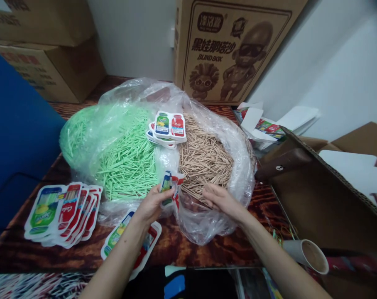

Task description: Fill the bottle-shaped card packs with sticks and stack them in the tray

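My left hand (151, 204) grips a small double printed pouch (177, 181), green on one half and red on the other, near the front of two clear plastic bags. My right hand (221, 200) is closed at the near edge of a heap of thin brown sticks (204, 160), with a few sticks showing at its fingertips. Left of them lies a heap of light green sticks (130, 162) in its own bag. Between the heaps rests a small stack of flat double pouches (170, 126). Below my left forearm lie more pouches (154, 238), partly hidden.
A fanned pile of filled pouches (64, 214) lies at the table's left. A large carton (238, 54) stands behind the bags. At right are an open cardboard box (316, 199), a paper cup (309, 255) and printed card pieces (269, 126). A blue panel (17, 137) borders the left.
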The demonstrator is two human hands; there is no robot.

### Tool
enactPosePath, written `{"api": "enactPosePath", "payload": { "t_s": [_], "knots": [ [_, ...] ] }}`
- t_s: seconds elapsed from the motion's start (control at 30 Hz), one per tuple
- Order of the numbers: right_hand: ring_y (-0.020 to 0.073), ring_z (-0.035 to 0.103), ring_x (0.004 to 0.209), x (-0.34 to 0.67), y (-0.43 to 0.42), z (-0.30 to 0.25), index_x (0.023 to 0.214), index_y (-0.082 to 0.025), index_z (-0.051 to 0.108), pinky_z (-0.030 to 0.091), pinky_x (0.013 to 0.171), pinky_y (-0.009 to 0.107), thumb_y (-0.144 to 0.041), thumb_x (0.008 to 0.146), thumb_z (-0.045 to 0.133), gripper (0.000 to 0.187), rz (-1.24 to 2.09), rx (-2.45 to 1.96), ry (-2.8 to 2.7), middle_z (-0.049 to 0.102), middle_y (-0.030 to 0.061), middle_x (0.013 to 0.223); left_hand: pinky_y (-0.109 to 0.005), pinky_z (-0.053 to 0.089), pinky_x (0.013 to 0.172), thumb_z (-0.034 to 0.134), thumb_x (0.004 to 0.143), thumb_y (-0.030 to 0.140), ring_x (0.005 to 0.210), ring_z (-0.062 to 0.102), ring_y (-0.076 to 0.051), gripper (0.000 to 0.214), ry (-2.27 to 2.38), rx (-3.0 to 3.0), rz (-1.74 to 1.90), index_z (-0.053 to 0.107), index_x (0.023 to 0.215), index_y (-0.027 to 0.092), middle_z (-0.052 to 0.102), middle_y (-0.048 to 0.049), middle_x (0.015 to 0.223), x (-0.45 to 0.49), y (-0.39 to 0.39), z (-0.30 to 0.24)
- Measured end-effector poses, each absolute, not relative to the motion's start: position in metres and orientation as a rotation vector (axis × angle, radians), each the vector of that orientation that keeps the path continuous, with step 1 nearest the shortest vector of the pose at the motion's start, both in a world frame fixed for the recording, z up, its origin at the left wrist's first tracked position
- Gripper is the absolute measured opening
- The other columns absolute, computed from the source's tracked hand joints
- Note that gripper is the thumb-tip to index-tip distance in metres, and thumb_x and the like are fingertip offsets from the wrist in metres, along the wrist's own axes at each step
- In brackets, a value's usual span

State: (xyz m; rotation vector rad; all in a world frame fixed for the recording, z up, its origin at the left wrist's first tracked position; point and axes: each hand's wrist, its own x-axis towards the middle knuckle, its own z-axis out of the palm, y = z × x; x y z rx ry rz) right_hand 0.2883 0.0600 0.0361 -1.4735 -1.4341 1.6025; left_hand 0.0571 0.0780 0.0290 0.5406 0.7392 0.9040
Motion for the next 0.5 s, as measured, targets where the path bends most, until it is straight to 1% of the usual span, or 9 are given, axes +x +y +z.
{"api": "enactPosePath", "payload": {
  "t_s": [0.03,0.1,0.17,0.23,0.3,0.37,0.43,0.5],
  "knots": [
    [0.0094,0.041,0.051,0.293,0.065,0.037,0.073,-0.02,0.045,0.032,0.05,0.021,-0.04,0.087,0.048,0.026,1.414,-1.549,-1.594,0.046,-0.005,0.059,-0.032,0.046,0.083,0.079,0.063,0.024,0.084,0.067,-0.022,0.026,0.733,0.528,0.929,0.073,0.086,0.013,0.075,-0.009,0.09,0.056,0.077,0.03],
    [0.0141,0.05,0.064,0.294,0.071,0.035,0.071,-0.019,0.046,0.037,0.06,0.025,-0.032,0.088,0.045,0.022,1.095,-1.705,-1.905,0.053,-0.0008,0.066,-0.034,0.046,0.087,0.079,0.063,0.023,0.091,0.067,-0.024,0.027,0.717,0.512,0.989,0.073,0.088,0.013,0.075,-0.0099,0.093,0.058,0.076,0.032],
    [0.0179,0.056,0.072,0.283,0.072,0.03,0.078,-0.019,0.05,0.037,0.065,0.027,-0.026,0.089,0.043,0.015,0.873,-1.864,-2.168,0.06,0.0035,0.075,-0.035,0.044,0.093,0.078,0.063,0.023,0.101,0.065,-0.026,0.031,0.689,0.511,1.047,0.073,0.092,0.013,0.074,-0.0109,0.1,0.064,0.076,0.034],
    [0.0208,0.06,0.076,0.265,0.071,0.023,0.09,-0.019,0.052,0.037,0.066,0.029,-0.024,0.091,0.042,0.012,0.733,-1.998,-2.315,0.066,0.0077,0.081,-0.035,0.041,0.099,0.078,0.063,0.023,0.112,0.06,-0.027,0.037,0.655,0.517,1.09,0.072,0.098,0.013,0.072,-0.0108,0.107,0.07,0.078,0.037],
    [0.0236,0.062,0.081,0.247,0.069,0.017,0.1,-0.017,0.052,0.038,0.069,0.03,-0.022,0.09,0.043,0.014,0.679,-2.072,-2.339,0.068,0.0127,0.087,-0.036,0.04,0.101,0.077,0.063,0.024,0.116,0.057,-0.028,0.039,0.625,0.515,1.13,0.072,0.1,0.013,0.071,-0.0107,0.11,0.072,0.079,0.038],
    [0.0256,0.063,0.086,0.236,0.071,0.013,0.103,-0.015,0.051,0.038,0.072,0.032,-0.019,0.088,0.045,0.017,0.703,-2.07,-2.312,0.068,0.0162,0.091,-0.038,0.041,0.1,0.077,0.065,0.025,0.114,0.059,-0.028,0.037,0.609,0.505,1.163,0.072,0.099,0.013,0.071,-0.0112,0.109,0.068,0.079,0.038],
    [0.0256,0.062,0.088,0.235,0.077,0.012,0.099,-0.015,0.054,0.038,0.075,0.033,-0.015,0.085,0.047,0.016,0.765,-2.03,-2.274,0.068,0.0155,0.091,-0.04,0.043,0.099,0.077,0.066,0.025,0.109,0.062,-0.029,0.036,0.627,0.493,1.184,0.072,0.099,0.013,0.072,-0.012,0.108,0.059,0.077,0.037],
    [0.023,0.061,0.085,0.241,0.084,0.012,0.09,-0.017,0.056,0.039,0.074,0.031,-0.015,0.082,0.05,0.01,0.867,-1.975,-2.223,0.068,0.0108,0.088,-0.041,0.045,0.095,0.077,0.066,0.025,0.101,0.066,-0.029,0.036,0.679,0.479,1.197,0.071,0.1,0.013,0.072,-0.0122,0.106,0.048,0.072,0.036]
  ]
}}
